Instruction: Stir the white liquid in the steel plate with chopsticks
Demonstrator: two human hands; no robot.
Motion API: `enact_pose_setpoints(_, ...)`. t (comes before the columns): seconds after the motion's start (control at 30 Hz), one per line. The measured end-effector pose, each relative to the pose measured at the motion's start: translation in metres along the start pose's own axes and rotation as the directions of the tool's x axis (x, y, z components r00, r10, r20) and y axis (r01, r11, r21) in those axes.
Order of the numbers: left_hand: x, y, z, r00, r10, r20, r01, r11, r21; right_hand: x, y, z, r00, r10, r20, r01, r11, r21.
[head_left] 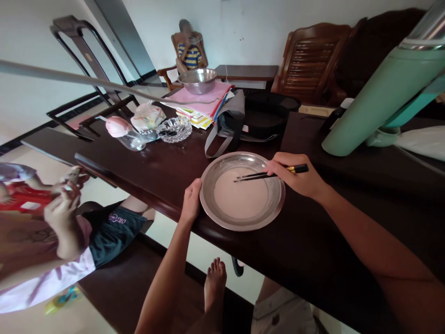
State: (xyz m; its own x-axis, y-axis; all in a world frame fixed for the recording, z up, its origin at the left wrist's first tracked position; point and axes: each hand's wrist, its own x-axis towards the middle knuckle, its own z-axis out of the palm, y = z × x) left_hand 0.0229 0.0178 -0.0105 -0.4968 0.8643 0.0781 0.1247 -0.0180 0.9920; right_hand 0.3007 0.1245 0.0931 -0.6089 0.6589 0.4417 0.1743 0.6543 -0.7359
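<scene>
A wide metal bowl stands at the front edge of the dark table, part-filled with a smooth, pale pinkish liquid. My left hand grips the bowl's left rim. Across the bowl's right side, my right hand is closed around a pair of black chopsticks with gold bands near their upper ends. Their tips point left, over or just touching the liquid's surface; I cannot tell which.
Behind the bowl lie a grey and black bag, papers under a second metal bowl, and a glass ashtray. A tall green flask stands at right. One person sits close at left, another in a far chair.
</scene>
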Motion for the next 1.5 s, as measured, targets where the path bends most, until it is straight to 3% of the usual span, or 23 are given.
enact_pose_setpoints(0.17,0.0013,-0.0028,-0.0014,1.0,0.013,0.014,-0.014,1.0,0.01,0.0005,-0.0018,0.0004,0.989,0.036,0.146,-0.052,0.993,0.108)
enact_pose_setpoints(0.27,0.0009,-0.0017,-0.0009,1.0,0.012,0.011,-0.012,1.0,0.005,0.002,0.0003,0.0007,0.997,0.006,0.073,-0.009,0.999,0.052)
enact_pose_setpoints(0.37,0.0006,-0.0005,-0.0005,1.0,-0.001,0.015,0.001,1.0,0.0,0.0013,0.0002,-0.0013,0.999,0.048,-0.011,-0.047,0.998,0.037)
enact_pose_setpoints(0.53,0.0009,-0.0028,-0.0019,0.999,0.025,0.019,-0.025,1.0,0.001,-0.0002,0.0,-0.0006,0.986,0.057,0.157,-0.076,0.99,0.116)
enact_pose_setpoints(0.7,0.0004,-0.0038,-0.0013,1.0,0.022,0.022,-0.022,1.0,-0.003,0.0017,0.0007,-0.0029,0.997,0.082,0.004,-0.082,0.995,0.058)
enact_pose_setpoints(0.87,0.0006,-0.0015,-0.0006,1.0,0.022,0.011,-0.022,1.0,0.004,0.0007,-0.0032,-0.0031,0.987,0.042,0.153,-0.059,0.992,0.109)
enact_pose_setpoints(1.03,0.0,-0.0022,-0.0013,1.0,0.002,0.007,-0.002,1.0,0.018,0.0016,-0.0021,-0.006,0.997,0.063,0.033,-0.064,0.997,0.036)
enact_pose_setpoints(1.23,0.0002,-0.0029,-0.0013,1.0,0.018,0.004,-0.018,1.0,0.001,0.0014,-0.0028,-0.0044,0.982,0.032,0.186,-0.05,0.994,0.094)
enact_pose_setpoints(1.4,-0.0004,0.0007,-0.0004,1.0,0.014,0.011,-0.014,1.0,0.008,0.0022,-0.0022,-0.0065,0.996,0.08,0.044,-0.082,0.996,0.045)
enact_pose_setpoints(1.5,-0.0003,0.0011,-0.0001,1.0,0.018,0.011,-0.018,1.0,0.023,0.0009,-0.0047,-0.0073,0.987,0.09,0.131,-0.102,0.991,0.089)
